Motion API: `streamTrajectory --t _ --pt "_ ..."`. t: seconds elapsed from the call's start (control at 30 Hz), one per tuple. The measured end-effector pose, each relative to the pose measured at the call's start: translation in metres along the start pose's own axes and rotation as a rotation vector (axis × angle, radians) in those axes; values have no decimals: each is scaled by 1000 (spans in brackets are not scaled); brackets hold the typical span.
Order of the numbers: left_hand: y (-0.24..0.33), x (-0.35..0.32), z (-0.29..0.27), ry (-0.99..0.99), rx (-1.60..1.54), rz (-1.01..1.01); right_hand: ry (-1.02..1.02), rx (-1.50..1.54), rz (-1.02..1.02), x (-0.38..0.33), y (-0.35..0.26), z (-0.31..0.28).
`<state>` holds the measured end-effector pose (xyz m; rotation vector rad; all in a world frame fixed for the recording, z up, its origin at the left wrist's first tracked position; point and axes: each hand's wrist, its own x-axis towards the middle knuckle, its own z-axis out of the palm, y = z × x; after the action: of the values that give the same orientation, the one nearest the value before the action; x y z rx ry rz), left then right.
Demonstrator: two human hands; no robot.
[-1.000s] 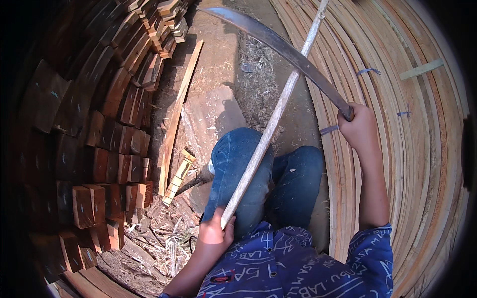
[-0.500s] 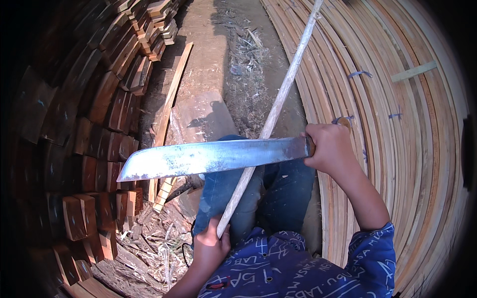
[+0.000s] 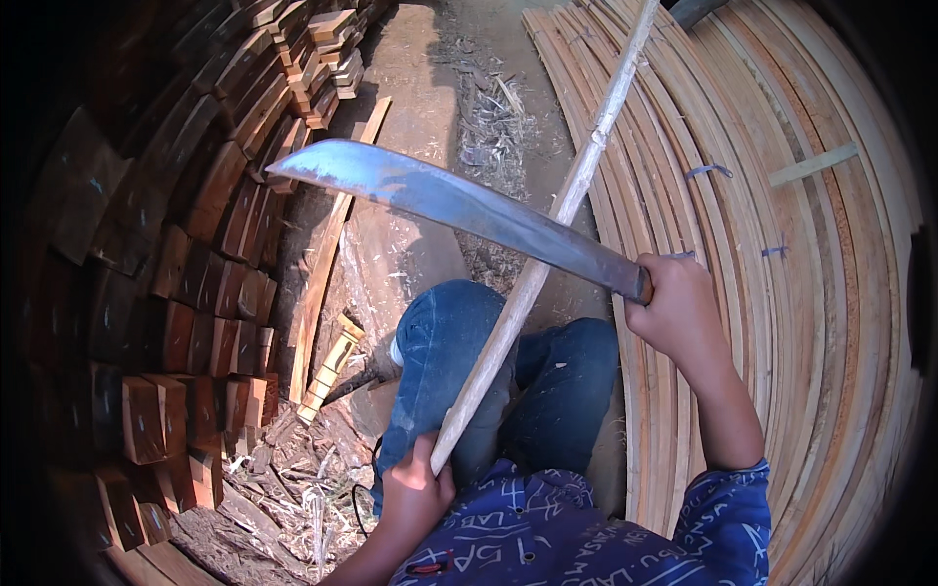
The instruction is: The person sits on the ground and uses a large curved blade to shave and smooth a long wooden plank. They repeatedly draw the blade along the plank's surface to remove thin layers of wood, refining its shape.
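Note:
My left hand (image 3: 415,488) grips the near end of a long pale wooden stick (image 3: 567,205) that runs up and to the right across my jeans-clad knees (image 3: 459,361). My right hand (image 3: 679,308) holds the handle of a big curved machete (image 3: 449,200). Its blade points left and slightly up, crossing above the stick near its middle. Whether blade and stick touch I cannot tell.
Stacked reddish-brown wood blocks (image 3: 186,283) fill the left side. A wide pile of long pale planks (image 3: 801,244) fills the right. Between them lies bare dirt ground (image 3: 430,59) with a loose lath (image 3: 327,264), and wood shavings and chips (image 3: 283,488) by my left foot.
The machete came down from a raised position at the upper right to a low horizontal sweep, and has now lifted a little, tip tilted up to the left. The stick stays held.

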<state>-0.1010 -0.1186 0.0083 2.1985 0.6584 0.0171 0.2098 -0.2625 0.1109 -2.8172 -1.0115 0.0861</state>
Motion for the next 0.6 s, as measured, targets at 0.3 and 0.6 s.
streamTrajectory --t 0.3,0.6 --pt "-2 -5 3 40 -31 -50 -79 -57 -160 25 -6 13" --pt "2 -3 -2 37 -14 -1 -51 -103 -123 23 -3 4"
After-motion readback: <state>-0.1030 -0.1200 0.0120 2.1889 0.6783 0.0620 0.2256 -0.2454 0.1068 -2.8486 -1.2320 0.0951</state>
